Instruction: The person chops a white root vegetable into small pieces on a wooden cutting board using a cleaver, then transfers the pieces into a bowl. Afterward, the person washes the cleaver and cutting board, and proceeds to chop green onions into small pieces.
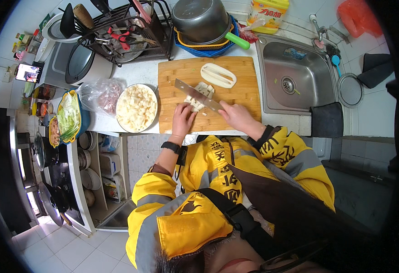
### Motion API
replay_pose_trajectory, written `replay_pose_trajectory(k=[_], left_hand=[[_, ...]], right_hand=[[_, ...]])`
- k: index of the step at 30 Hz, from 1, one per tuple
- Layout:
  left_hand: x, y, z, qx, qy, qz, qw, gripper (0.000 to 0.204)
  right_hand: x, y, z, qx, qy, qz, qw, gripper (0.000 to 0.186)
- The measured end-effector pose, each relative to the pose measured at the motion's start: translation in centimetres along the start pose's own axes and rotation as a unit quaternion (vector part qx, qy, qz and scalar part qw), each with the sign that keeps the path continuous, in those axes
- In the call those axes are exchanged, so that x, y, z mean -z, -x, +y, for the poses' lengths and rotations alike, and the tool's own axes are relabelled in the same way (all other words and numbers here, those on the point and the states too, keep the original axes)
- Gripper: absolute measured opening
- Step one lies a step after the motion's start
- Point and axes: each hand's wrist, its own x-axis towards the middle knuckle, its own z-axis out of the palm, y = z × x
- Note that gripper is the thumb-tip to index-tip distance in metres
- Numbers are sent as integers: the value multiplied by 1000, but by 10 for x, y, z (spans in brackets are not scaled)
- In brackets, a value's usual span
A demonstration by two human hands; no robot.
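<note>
A wooden cutting board (245, 88) lies on the counter beside the sink. My right hand (236, 116) grips the handle of a broad cleaver (195, 93), whose blade rests across pale vegetable pieces (200, 96) on the board. Fingers curled, my left hand (183, 119) presses on the near end of those pieces. A peeled, halved pale vegetable (218, 75) lies at the board's far side. Left of the board sits a round bowl (136, 108) full of pale cubes.
A steel sink (295, 77) is on the right. At the back stand a dish rack with utensils (124, 34), a dark pot in a blue basket (202, 22) and a rice cooker (79, 61). A plastic bag (100, 94) and plates of vegetables (68, 117) lie left, near the stove (49, 177).
</note>
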Motion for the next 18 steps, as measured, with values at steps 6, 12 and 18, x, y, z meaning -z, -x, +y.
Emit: replay_pose_trajectory(k=[6, 12, 18], left_hand=[[44, -26, 10, 57, 19, 75, 995, 17], [50, -55, 43, -102, -66, -203, 972, 39], [14, -61, 33, -105, -135, -285, 943, 46]], right_hand=[[24, 17, 38, 108, 179, 53, 976, 18], [15, 12, 60, 186, 256, 130, 940, 28], [10, 12, 55, 212, 262, 117, 934, 27]])
